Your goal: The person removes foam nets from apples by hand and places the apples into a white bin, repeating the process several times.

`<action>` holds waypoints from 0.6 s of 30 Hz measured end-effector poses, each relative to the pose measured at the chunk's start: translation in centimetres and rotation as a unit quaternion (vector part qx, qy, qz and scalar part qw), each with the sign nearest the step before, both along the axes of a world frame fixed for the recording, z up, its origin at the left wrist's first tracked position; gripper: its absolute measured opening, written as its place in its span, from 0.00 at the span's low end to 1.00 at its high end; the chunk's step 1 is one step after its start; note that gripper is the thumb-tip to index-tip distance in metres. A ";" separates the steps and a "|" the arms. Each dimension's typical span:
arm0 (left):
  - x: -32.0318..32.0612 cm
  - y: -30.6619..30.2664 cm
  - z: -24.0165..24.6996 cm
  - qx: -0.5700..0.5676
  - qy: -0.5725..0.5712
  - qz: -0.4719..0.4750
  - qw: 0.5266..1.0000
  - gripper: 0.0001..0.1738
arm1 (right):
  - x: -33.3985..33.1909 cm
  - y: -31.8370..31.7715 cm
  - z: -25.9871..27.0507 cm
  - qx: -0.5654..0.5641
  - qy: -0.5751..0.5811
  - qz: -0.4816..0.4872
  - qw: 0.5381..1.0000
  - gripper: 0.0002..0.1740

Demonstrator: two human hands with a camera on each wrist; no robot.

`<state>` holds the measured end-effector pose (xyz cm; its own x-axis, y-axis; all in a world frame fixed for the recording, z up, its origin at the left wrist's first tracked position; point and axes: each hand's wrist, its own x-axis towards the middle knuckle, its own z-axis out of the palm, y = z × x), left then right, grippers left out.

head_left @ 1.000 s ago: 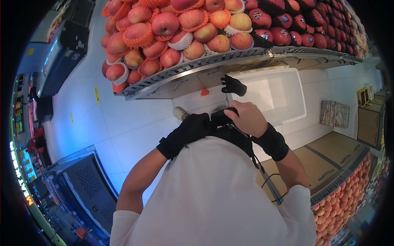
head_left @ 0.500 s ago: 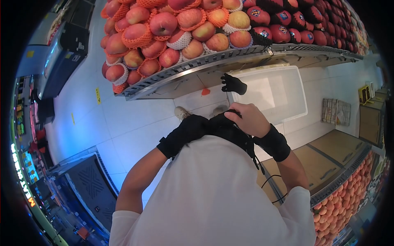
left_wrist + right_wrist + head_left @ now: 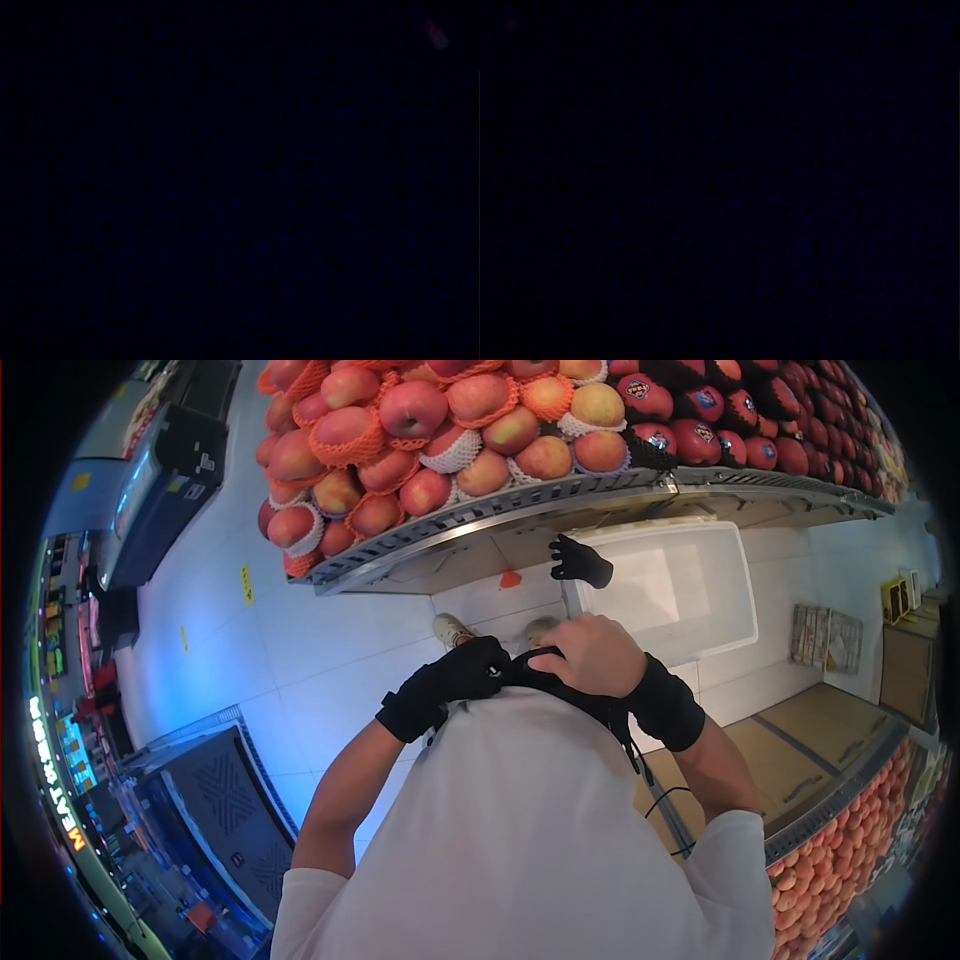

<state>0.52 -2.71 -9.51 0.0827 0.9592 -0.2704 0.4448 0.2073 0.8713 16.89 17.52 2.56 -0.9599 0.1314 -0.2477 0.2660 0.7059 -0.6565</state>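
Note:
In the head view, my left hand (image 3: 465,672), in a black glove, curls at the front of the waist and grips the edge of a black waist bag (image 3: 560,678). A small shiny bit shows by its fingers. My bare right hand (image 3: 598,656) pinches the bag's upper edge with bent fingers and thumb; its fingertips are partly hidden. Black bands wrap both wrists. A loose black glove (image 3: 583,563) lies over the near left corner of a white foam box (image 3: 735,635). Both wrist views are almost wholly dark.
Ahead stands a fruit stand with a metal rail (image 3: 480,520), piled with apples (image 3: 415,410) in foam nets. A wire basket (image 3: 828,639) stands on the floor at right, and peach-like fruit (image 3: 845,860) lies behind. A black cable (image 3: 665,795) hangs beside the right arm.
The right hand has turned slightly and its thumb has drawn in toward the left hand. The black lump held up under it has dropped from sight. A shiny bit now shows beside the left fingers.

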 end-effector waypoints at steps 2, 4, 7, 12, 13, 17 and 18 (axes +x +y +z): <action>0.0 -0.1 -0.3 0.019 -0.048 0.014 0.999 0.17 | -0.6 0.5 -0.2 -0.024 -0.006 0.026 0.999 0.18; 0.1 -0.2 -0.1 0.023 -0.082 0.026 0.996 0.17 | -1.3 0.6 -0.9 -0.051 -0.030 0.059 0.997 0.17; 0.3 -0.4 0.0 0.015 -0.097 0.037 0.995 0.17 | -2.1 0.4 -3.0 -0.078 -0.073 0.114 0.988 0.16; 0.4 -1.2 -1.1 0.024 -0.129 0.060 0.990 0.18 | -2.0 -0.2 -4.6 -0.088 -0.108 0.169 0.976 0.13; 0.5 -0.8 0.4 -0.017 -0.147 0.065 0.987 0.16 | -1.8 -0.3 -5.0 -0.078 -0.101 0.185 0.974 0.11; 0.3 -0.1 2.6 -0.090 -0.173 0.046 0.980 0.10 | -0.9 -1.1 -6.9 -0.063 -0.032 0.183 0.981 0.05; 0.2 -0.1 2.3 -0.087 -0.168 0.032 0.981 0.10 | -0.8 -1.2 -6.9 -0.066 -0.005 0.164 0.984 0.04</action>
<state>0.72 -2.82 -7.20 0.1368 0.9069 -0.3985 0.1188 0.3844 0.9155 16.11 16.31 -4.32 -0.9427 -0.2191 -0.2515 0.0452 0.6630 -0.7472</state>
